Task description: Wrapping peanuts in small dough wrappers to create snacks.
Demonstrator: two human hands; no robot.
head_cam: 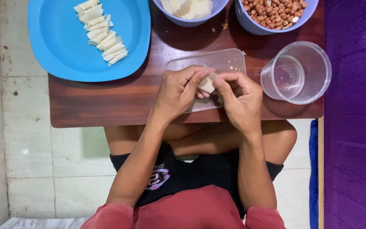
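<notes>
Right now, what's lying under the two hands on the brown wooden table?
A clear rectangular plastic tray lies under the left hand and right hand, which pinch a pale wrapper piece. The tray's far edge shows a few crumbs; its middle is covered by the hands.

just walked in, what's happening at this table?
A seated person pinches a small pale wrapper between left hand and right hand, over a clear plastic tray. A row of rolled pieces lies on the blue plate. A bowl of peanuts, a bowl of wrappers and a clear cup stand nearby.
</notes>
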